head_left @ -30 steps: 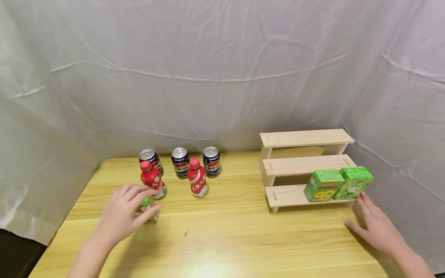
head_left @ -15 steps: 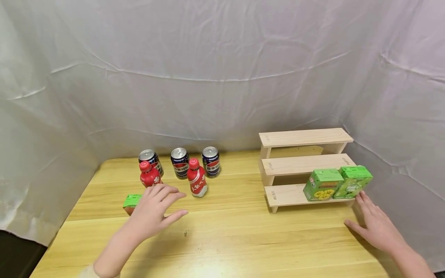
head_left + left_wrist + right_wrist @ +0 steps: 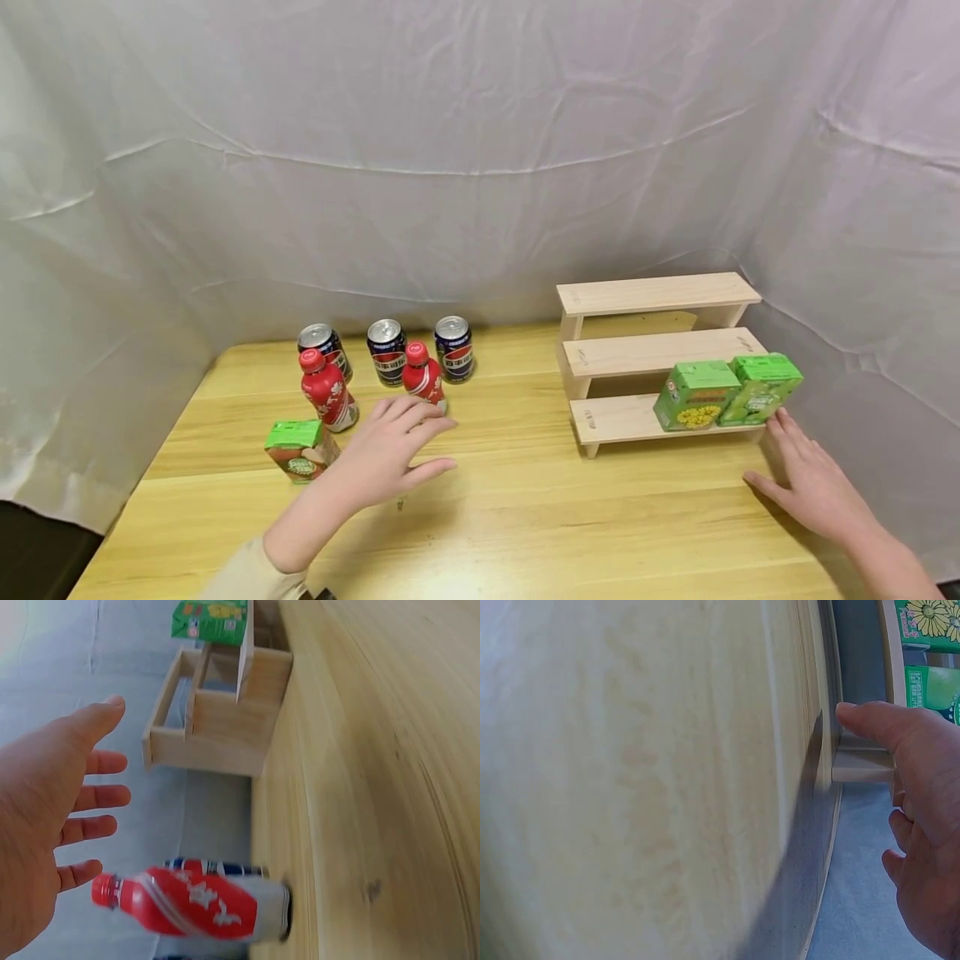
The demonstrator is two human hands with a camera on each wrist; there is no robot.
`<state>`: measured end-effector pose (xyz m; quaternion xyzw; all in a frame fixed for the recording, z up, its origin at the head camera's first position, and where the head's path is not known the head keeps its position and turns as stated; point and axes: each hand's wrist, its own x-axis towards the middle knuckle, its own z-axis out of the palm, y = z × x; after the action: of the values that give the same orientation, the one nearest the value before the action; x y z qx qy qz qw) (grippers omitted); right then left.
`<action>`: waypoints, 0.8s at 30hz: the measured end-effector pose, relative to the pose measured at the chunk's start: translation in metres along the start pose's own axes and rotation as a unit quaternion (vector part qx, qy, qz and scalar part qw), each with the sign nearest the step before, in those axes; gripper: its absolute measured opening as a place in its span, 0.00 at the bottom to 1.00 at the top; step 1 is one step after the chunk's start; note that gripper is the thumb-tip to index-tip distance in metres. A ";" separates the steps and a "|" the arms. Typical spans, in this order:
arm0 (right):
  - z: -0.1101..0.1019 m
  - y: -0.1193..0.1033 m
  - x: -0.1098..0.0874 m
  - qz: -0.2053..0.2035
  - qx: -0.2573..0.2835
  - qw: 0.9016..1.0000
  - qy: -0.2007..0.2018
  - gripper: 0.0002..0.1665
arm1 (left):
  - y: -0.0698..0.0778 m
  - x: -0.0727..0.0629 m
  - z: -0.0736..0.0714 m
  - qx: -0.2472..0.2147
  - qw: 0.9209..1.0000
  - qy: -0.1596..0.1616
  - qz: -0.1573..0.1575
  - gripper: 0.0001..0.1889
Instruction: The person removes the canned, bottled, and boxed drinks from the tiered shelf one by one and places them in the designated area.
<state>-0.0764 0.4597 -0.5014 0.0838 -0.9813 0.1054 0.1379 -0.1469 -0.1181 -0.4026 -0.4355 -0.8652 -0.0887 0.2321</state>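
My left hand [image 3: 393, 446], fingers spread and holding nothing, hovers over the table just in front of a red bottle [image 3: 424, 380], whose lower part it hides in the head view. In the left wrist view that red bottle [image 3: 199, 904] stands close to the fingertips. Left of the hand are a second red bottle [image 3: 327, 390] and a green-topped juice box [image 3: 295, 450]. My right hand [image 3: 813, 483] lies with straight fingers at the right front corner of a three-step wooden shelf [image 3: 618, 419]. Near its fingertips, a light green drink box [image 3: 761, 390] and a green drink box with yellow flowers [image 3: 696, 397] stand on the lowest step.
Three dark blue cola cans, the left can [image 3: 321, 342], the middle can [image 3: 387, 353] and the right can [image 3: 454, 350], stand in a row behind the red bottles. Grey cloth [image 3: 480, 233] hangs behind and beside the wooden table [image 3: 525, 533].
My left hand has moved right, away from the green-topped juice box, past the left bottle to the front of the right one. The right hand stays by the shelf.
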 end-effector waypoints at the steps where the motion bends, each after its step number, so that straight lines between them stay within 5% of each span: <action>1: 0.000 0.000 0.000 0.000 0.000 1.000 0.000 0.57 | 0.002 0.003 0.001 -0.002 1.000 -0.002 0.004 0.26; 24: -0.002 0.000 0.002 -0.001 0.005 1.000 -0.003 0.56 | 0.037 0.078 0.022 -0.038 0.998 0.001 0.040 0.27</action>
<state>-0.0776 0.4603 -0.4992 0.0854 -0.9811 0.1100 0.1342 -0.1647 -0.0325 -0.3862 -0.4782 -0.8428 -0.1124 0.2199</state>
